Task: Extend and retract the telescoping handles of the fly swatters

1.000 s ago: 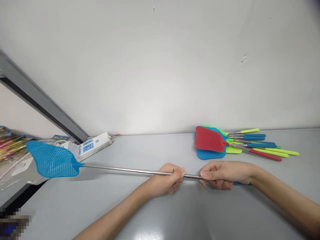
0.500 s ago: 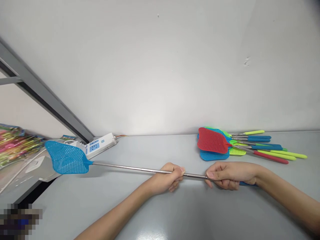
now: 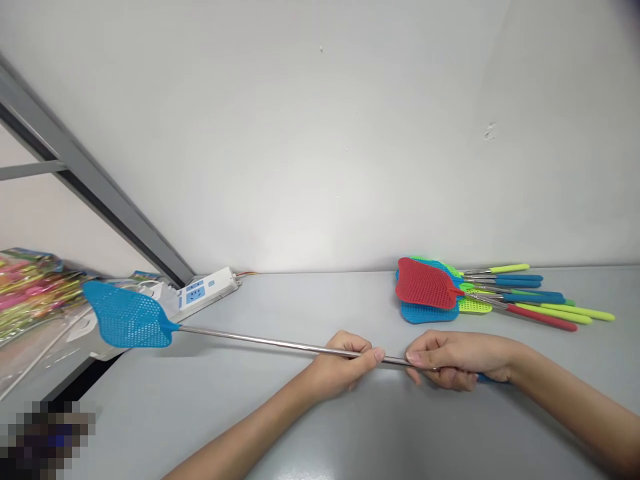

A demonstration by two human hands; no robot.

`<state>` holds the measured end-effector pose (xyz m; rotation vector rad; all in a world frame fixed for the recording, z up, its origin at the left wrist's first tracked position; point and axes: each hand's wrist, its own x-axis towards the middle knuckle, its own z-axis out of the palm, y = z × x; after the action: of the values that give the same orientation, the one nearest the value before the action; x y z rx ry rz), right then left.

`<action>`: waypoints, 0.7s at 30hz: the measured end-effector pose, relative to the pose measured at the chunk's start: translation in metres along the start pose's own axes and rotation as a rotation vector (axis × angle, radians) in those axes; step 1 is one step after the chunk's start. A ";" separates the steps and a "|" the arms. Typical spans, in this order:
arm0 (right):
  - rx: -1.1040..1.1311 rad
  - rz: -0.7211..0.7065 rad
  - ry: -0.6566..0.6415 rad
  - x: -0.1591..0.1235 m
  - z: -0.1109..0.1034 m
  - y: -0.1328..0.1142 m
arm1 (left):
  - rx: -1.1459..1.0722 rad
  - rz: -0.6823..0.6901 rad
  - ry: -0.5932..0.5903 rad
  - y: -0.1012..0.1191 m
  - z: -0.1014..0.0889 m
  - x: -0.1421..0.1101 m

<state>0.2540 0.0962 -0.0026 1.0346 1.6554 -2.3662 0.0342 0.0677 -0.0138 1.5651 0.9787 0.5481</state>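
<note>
Head view: the left hand [image 3: 343,367] and right hand [image 3: 457,360] both clench the steel shaft [image 3: 280,346] of a blue fly swatter [image 3: 127,323], a short gap between them. Its long axis crosses the view, the mesh head pointing left above the grey table [image 3: 280,427]. The right hand hides most of the blue handle; whether the swatter touches the table cannot be told.

Stacked mesh fly swatters [image 3: 427,287] on grey tabletop [image 3: 320,427], white power strip [image 3: 207,292] against wall [image 3: 300,133], bright packets [image 3: 35,293] left.
</note>
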 end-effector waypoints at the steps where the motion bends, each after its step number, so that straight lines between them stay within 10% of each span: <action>1: 0.005 0.003 0.005 0.000 0.001 0.000 | -0.009 0.004 0.004 0.000 0.001 0.000; 21: 0.050 0.021 0.013 0.003 0.010 -0.001 | -0.048 -0.006 -0.013 0.000 0.007 -0.002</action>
<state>0.2466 0.0893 -0.0013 1.0727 1.5899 -2.4042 0.0379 0.0621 -0.0154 1.5212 0.9533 0.5525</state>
